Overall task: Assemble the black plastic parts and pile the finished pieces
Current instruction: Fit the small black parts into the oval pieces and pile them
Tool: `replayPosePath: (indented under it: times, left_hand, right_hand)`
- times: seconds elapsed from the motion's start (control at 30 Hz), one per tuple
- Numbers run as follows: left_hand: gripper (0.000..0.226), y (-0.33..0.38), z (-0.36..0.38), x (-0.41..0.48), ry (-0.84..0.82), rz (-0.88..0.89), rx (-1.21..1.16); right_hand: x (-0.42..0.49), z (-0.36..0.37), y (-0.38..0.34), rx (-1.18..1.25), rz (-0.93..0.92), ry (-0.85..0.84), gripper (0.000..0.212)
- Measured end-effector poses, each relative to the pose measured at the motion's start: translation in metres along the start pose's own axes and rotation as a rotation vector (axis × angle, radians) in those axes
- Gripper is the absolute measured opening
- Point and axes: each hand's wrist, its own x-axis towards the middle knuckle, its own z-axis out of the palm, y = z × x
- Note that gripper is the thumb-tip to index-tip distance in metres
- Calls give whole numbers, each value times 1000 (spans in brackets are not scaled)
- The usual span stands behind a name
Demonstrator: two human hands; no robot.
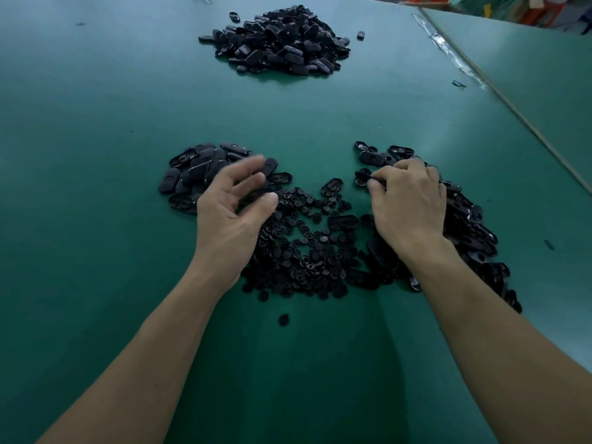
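A flat green table top (96, 123) fills nearly the whole frame. At centre left lies a heap of black oval plastic shells (192, 174), some face up and some showing their hollow side. The left hand (230, 206) hovers over the right edge of this heap, palm turned inward, fingers loosely curved and spread apart from the thumb. The fingertips are blurred, and whether they touch a shell cannot be told, but nothing is plainly held.

Between the two forearms, in the lower middle, spreads a loose scatter of small round black plastic pieces (304, 254), with a few oval shells lying among them. One lone round piece (283, 319) sits apart, just below the scatter.

At top centre, well apart from the hands, stands a tall pile of black oval plastic pieces (278, 40). One stray piece (360, 35) lies just to its right.

Right of centre, the right hand (410, 206) has its fingers curled, and thumb and fingertips pinch a small black plastic part (363, 178) that juts out to the left of the hand. Behind and beneath this hand a long heap of black oval shells (471, 232) runs down the right side.

A taped seam (448, 49) crosses the upper right diagonally, and bright coloured cloth (528, 11) shows in the top right corner.
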Motion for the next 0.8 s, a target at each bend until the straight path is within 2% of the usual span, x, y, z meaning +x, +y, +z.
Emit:
replayPosePath:
  times: [0.07, 0.17, 0.23, 0.33, 0.5, 0.6, 0.73, 0.8]
  left_hand:
    - [29, 1, 1, -1, -16, 3, 8]
    - [21, 1, 2, -3, -20, -10, -45]
    - [21, 2, 3, -3, -27, -23, -78]
    - [9, 1, 2, -3, -45, 19, -36]
    - [12, 0, 2, -3, -55, 7, -35]
    - [14, -3, 1, -3, -51, -5, -23]
    - [9, -4, 0, -1, 7, -10, -68]
    - [7, -4, 0, 0, 33, -24, -109]
  right_hand:
    - [-2, -4, -8, 225, -76, -37, 26]
    - [-14, -15, -30, 610, -198, -215, 19]
    - [-24, -19, -44, 692, -276, -288, 14]
    - [-33, -19, -55, 792, -306, -348, 8]
    - [-39, -16, -55, 919, -153, -308, 12]
    - [-40, -14, -55, 893, -128, -280, 13]
    - [-38, -10, -51, 573, -215, -304, 19]
    - [-39, -9, -49, 428, -264, -354, 31]
